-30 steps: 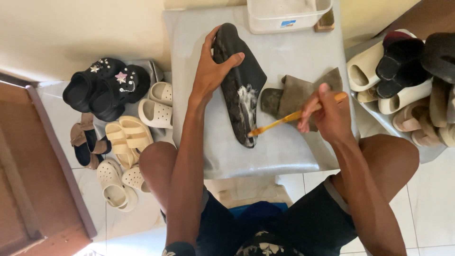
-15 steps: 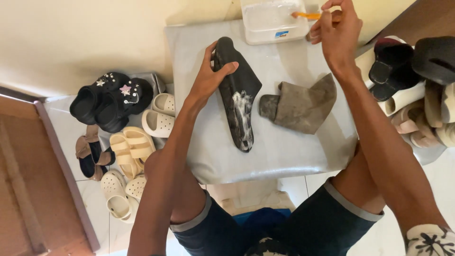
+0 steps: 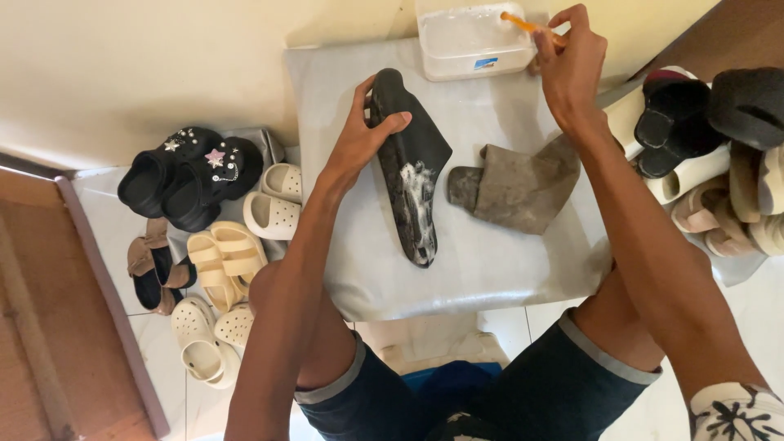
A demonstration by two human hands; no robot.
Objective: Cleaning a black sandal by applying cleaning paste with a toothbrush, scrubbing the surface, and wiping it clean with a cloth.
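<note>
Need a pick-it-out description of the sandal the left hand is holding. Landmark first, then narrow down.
Start at the grey-covered table in the middle of the head view. Two sandals lie on it; take the black sandal lying lengthwise under the left hand, not the grey-brown sandal beside it. White soap foam on its side sets it apart from the black shoes on the floor.

Hands (image 3: 359,143) on soapy black sandal (image 3: 408,175)

R hand (image 3: 572,69) moved brush (image 3: 529,24) from sandal up to tub (image 3: 474,41).
</note>
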